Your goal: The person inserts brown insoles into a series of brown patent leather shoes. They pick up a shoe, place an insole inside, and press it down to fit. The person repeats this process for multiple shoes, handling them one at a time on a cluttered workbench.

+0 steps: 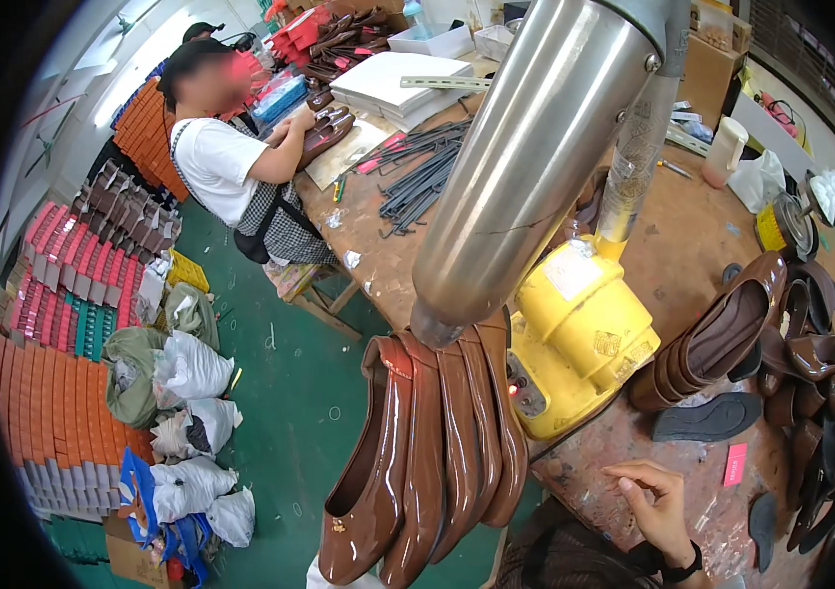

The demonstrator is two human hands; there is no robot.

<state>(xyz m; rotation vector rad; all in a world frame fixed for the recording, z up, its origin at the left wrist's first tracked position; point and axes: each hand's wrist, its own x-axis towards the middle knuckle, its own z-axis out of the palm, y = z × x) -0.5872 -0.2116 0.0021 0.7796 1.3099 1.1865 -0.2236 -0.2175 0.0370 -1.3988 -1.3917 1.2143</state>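
Note:
A nested row of glossy brown shoes (375,481) stands out past the table edge, toes toward me, its heels right by the mouth of a large steel tube (525,147). A white patch (344,577) shows under the toes; I cannot make out whether it is a glove or cloth. My left hand is hidden behind the shoes. My right hand (661,508), with a black wristband, hovers over the near table edge, fingers loosely bent and thumb apart, holding nothing. It is nearest to a small pink tag (734,464) and a dark insole (708,418).
A yellow machine (584,334) sits beside the tube. More nested brown shoes (702,339) and loose ones (818,393) lie right. Dark metal rods (427,177) and white sheets (398,83) lie farther back. A person (221,147) handles shoes at far left. Stacked boxes (64,402) and sacks (192,368) line the floor.

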